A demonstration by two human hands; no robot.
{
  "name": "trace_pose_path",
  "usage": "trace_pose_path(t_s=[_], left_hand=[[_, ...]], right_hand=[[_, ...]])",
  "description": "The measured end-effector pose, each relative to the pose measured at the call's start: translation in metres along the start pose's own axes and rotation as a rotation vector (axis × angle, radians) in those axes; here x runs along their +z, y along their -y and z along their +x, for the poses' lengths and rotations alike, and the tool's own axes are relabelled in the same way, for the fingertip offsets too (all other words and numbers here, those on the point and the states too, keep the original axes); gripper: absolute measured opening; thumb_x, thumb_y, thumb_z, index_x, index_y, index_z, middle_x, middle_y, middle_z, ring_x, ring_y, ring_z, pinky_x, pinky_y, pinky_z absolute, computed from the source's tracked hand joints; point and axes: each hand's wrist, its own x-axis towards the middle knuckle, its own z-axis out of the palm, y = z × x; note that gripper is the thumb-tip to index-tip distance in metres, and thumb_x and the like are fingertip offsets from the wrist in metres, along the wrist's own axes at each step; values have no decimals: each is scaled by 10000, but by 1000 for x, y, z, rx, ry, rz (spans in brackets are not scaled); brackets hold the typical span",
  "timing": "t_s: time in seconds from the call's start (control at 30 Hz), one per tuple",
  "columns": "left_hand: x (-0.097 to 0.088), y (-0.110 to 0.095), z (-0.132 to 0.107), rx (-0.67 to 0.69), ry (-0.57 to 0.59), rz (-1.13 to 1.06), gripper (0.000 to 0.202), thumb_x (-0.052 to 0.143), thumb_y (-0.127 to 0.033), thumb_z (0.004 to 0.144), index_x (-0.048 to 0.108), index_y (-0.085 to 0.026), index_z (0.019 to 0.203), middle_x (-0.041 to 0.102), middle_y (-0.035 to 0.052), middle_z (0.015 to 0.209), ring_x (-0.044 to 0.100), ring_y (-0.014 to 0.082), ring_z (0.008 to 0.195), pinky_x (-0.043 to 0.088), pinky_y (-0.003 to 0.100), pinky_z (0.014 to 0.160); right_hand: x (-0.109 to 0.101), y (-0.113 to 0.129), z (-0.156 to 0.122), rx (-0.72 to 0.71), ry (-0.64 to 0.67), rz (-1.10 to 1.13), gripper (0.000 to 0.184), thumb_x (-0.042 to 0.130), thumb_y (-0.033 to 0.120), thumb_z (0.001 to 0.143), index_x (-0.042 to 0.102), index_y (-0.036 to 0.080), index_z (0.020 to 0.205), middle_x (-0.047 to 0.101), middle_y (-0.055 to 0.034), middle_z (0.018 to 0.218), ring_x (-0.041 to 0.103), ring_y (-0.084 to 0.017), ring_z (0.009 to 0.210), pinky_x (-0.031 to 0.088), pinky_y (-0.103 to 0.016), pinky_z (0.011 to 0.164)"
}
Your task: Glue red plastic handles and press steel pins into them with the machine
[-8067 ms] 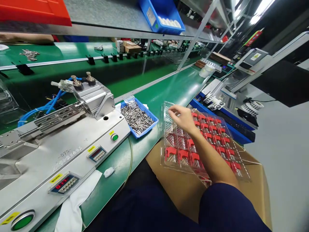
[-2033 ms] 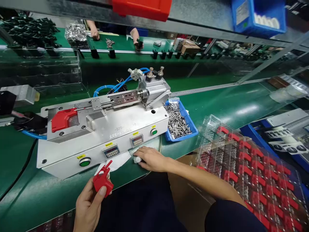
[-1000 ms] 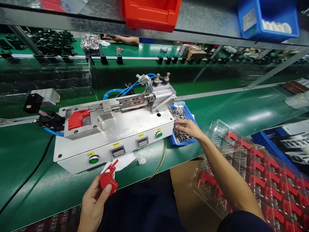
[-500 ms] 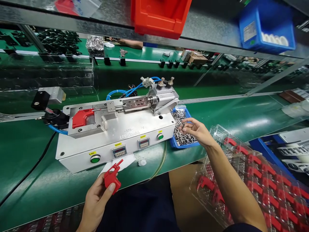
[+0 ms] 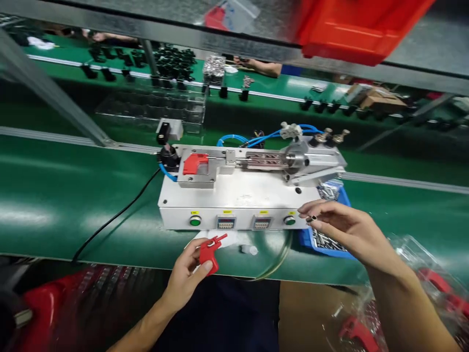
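My left hand (image 5: 185, 276) grips a small red plastic part (image 5: 209, 249) just in front of the grey press machine (image 5: 242, 193), at the near edge of the green belt. My right hand (image 5: 346, 230) hovers over the blue tray of metal pins (image 5: 324, 239), thumb and fingertips pinched on a small metal pin (image 5: 311, 218). Another red part (image 5: 195, 163) sits in the machine's fixture on its left end. A clear tray of red parts (image 5: 432, 288) lies under my right forearm at the lower right.
A small white cap (image 5: 249, 250) and a white cloth lie before the machine. Blue air hoses (image 5: 264, 138) and a black cable (image 5: 113, 217) run from it. Other people's arms (image 5: 256, 66) work at the far bench. A red bin (image 5: 351, 29) hangs overhead.
My right hand has lifted off the pin tray and come left toward the machine's front with a pin. The view has swung left, so the machine now sits to the right. The left hand still holds the red part.
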Motion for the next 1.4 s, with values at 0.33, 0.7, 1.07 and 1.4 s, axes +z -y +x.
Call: trace_pose_path(t_s=[0.33,0.7,1.07,1.4], left_hand=[[-2,0,1,75,-12,-8,453,788,-551,856,684,-179,1094,669,39,843,574,176,733,460,272,696],[-15,10,-1,53,-32,-74,438,780,-489,887,692,-168,1171,714,80,975,606,189,807,475,271,732],[-12,-2,1,89,-18,-65,375,775,-454,876,729,-178,1126,716,86,959,645,217,815,537,301,742],[-20,7,0,84,-3,-58,362,740,-449,917,694,-186,1161,712,73,978,625,204,830,471,289,749]], right_hand=[[108,51,95,-498,124,-347,201,543,310,1023,706,236,1114,770,-78,1045,711,-247,950,580,-394,881],[133,29,178,-636,-104,-645,306,491,261,1024,790,219,1074,748,-114,1017,626,-315,1066,518,-476,905],[133,33,169,-692,-249,-843,271,519,285,1031,781,217,1047,711,-138,1193,614,-329,1125,547,-497,907],[138,32,165,-739,-211,-842,290,508,269,1037,769,188,1136,701,-156,1197,632,-318,1090,574,-495,904]])
